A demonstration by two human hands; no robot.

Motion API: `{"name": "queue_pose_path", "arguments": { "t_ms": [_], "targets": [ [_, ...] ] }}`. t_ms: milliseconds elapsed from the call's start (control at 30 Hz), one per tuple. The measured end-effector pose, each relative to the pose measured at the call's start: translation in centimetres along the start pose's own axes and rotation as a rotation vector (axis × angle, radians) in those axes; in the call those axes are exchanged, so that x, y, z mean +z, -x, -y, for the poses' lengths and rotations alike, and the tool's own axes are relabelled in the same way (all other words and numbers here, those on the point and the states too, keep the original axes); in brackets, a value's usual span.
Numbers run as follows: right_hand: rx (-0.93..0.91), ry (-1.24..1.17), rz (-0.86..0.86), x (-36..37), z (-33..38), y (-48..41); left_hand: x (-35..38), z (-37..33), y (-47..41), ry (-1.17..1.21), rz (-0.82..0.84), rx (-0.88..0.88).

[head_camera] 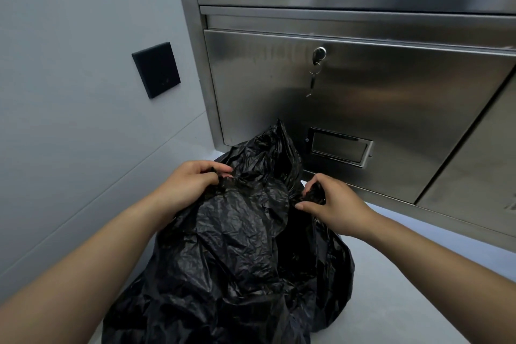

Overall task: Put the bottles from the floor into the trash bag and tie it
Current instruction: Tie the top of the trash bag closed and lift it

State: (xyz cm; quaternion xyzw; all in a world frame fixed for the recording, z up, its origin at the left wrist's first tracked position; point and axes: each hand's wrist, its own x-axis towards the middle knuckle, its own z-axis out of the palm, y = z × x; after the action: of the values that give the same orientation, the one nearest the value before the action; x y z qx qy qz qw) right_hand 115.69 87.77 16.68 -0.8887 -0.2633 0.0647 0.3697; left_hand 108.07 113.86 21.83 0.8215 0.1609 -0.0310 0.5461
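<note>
A crumpled black trash bag (240, 254) sits on the pale floor in the middle of the head view, bulging at the bottom. My left hand (190, 184) pinches a gathered fold of the bag's rim on the left side. My right hand (332, 204) grips a bunched piece of the rim on the right side. A loose flap of the bag (276, 142) stands up behind my hands. No bottles show; whatever is inside the bag is hidden by the plastic.
A stainless steel cabinet (391, 109) stands right behind the bag, with a key hanging from its lock (317, 64) and a label holder (337, 146). A grey wall on the left carries a black square plate (156, 73). Pale floor (405, 274) lies to the right.
</note>
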Motion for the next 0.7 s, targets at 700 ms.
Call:
{"name": "queue_pose_path", "arguments": {
  "t_ms": [700],
  "targets": [
    [0.162, -0.225, 0.142, -1.6, -0.5, 0.5, 0.2, 0.3, 0.3, 0.091, 0.004, -0.131]
  ]
}}
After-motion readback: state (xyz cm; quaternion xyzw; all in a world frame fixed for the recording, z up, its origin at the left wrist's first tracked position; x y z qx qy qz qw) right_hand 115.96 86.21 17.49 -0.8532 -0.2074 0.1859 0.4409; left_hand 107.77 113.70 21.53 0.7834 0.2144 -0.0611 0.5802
